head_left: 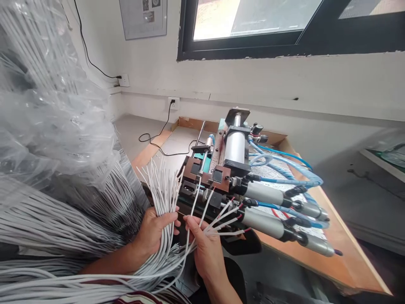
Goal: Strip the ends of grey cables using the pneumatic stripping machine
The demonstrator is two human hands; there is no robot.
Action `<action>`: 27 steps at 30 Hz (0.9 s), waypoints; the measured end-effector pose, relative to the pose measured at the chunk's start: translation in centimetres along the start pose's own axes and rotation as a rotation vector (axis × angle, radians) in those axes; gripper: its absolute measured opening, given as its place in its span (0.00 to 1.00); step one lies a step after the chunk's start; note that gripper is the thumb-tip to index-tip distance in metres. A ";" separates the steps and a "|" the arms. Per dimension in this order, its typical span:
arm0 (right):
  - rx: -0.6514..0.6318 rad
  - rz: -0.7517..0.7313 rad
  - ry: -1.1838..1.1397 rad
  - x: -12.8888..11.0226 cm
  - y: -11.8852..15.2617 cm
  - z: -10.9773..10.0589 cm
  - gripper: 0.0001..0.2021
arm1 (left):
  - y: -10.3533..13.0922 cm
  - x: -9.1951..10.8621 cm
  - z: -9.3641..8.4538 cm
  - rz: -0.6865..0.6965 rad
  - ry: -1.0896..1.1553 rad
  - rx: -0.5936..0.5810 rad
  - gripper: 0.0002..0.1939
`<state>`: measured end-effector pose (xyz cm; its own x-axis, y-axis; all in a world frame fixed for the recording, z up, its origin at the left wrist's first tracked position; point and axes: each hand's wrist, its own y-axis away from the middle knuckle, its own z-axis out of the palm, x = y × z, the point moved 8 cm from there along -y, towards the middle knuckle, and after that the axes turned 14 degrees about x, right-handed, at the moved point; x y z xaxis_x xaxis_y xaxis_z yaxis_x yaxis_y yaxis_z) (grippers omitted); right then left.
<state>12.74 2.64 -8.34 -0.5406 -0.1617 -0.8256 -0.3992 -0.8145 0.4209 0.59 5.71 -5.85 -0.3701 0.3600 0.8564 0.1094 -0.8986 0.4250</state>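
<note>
My left hand [155, 230] is wrapped round a thick bundle of white cables [163, 190], whose ends fan out upward. Just to its right, my right hand [205, 242] pinches several separate white cables [221, 219]. Some of these point right and end in pinkish-red tips; others point up toward a machine [207, 173] with brown metal blocks. The fingertips of both hands are close together in front of the machine. The lengths of cable run down from both hands and off to the lower left.
Large stacks of grey-white cables [47, 215], partly wrapped in clear plastic [63, 135], fill the left side. Silver cylinders [264, 194] with blue hoses [284, 162] stick out rightward over the wooden table [344, 261]. A black cord [167, 120] runs to a wall socket.
</note>
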 end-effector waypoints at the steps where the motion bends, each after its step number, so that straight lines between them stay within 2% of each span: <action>1: 0.004 0.010 -0.008 0.0 0.0 -0.1 0.14 | 0.0 0.0 0.0 0.000 0.001 0.001 0.11; 7: 0.030 0.045 -0.073 -0.9 -0.5 0.5 0.14 | 0.1 -0.2 0.2 -0.015 0.000 0.002 0.10; 9: -0.009 0.088 -0.055 -0.8 -0.6 1.2 0.16 | 0.2 -0.2 0.2 -0.023 0.010 0.009 0.11; 12: -0.133 0.155 -0.032 -0.3 -0.3 2.5 0.17 | 0.5 -0.2 0.6 -0.025 0.006 -0.039 0.10; 15: -0.084 0.003 -0.014 -1.1 -0.2 2.1 0.14 | 0.5 -0.1 1.0 -0.023 0.007 -0.083 0.09; 17: 0.006 -0.152 0.021 -2.0 -0.1 1.1 0.13 | 0.3 -0.1 0.8 -0.026 0.023 -0.060 0.09; 19: 0.061 -0.236 0.052 -2.4 0.1 0.5 0.12 | 0.0 -0.1 0.5 -0.027 0.028 -0.022 0.10; 22: 0.089 -0.229 0.048 -2.3 -0.1 0.0 0.12 | -0.3 -0.1 0.2 -0.027 0.022 0.014 0.11; 27: 0.074 -0.137 -0.012 -1.9 -1.1 0.1 0.12 | -0.2 0.2 0.6 -0.021 0.025 0.013 0.11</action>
<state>14.10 3.89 -7.14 -0.4860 -0.0445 -0.8728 -0.5234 -0.7850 0.3314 1.00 6.11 -5.59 -0.3956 0.3719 0.8398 0.1135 -0.8875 0.4465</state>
